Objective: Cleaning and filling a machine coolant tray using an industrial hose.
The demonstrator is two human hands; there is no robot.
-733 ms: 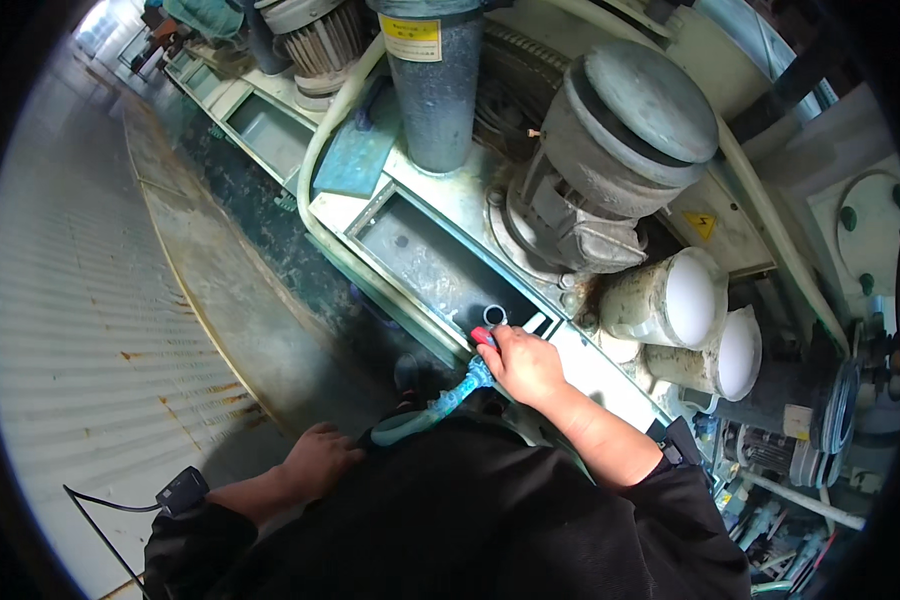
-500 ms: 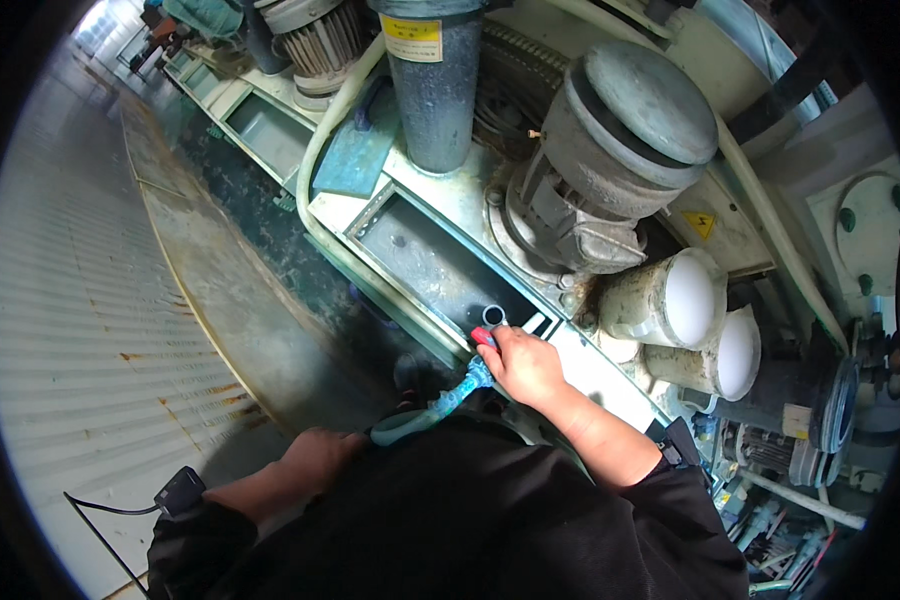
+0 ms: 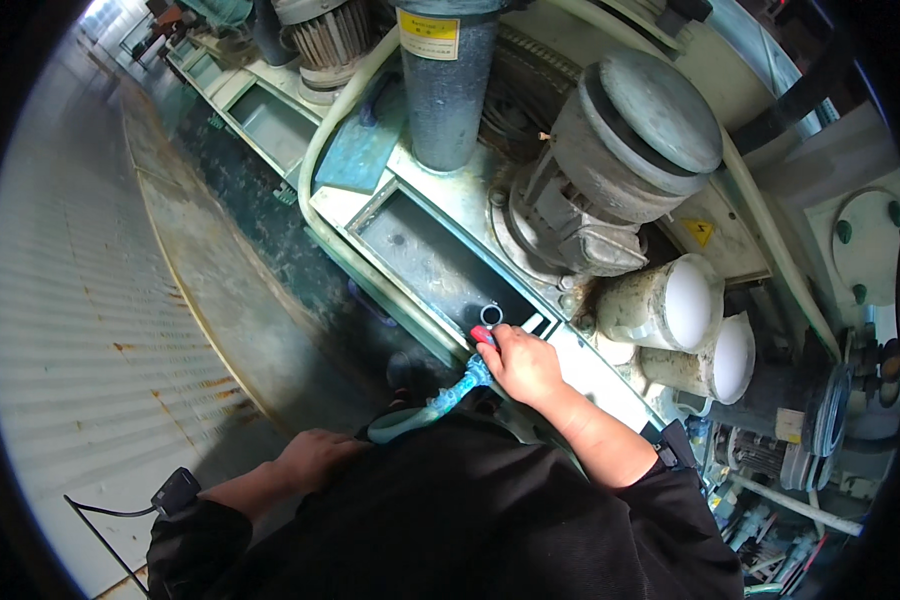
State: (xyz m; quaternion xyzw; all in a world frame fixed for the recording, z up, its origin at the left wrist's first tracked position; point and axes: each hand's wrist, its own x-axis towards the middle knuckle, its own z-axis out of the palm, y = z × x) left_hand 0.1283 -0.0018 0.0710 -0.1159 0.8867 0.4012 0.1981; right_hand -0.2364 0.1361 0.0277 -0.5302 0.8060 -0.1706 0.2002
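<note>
Red handle (image 3: 483, 335), blue-green hose (image 3: 406, 426)

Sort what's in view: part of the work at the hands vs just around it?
Probably in use:
red handle, in the right hand
blue-wrapped hose, beside that hand
open basin
round pipe opening, in the basin

Just around it:
grey motor
dark cylinder with yellow label
teal panel
two white-ended cylinders

The red handle (image 3: 483, 336) is mostly covered by the right grip (image 3: 525, 366); the left grip (image 3: 315, 457) and green hose (image 3: 406, 427) are partly hidden by the black garment (image 3: 450, 515); the finned motor (image 3: 328, 46) is cut off above.
</note>
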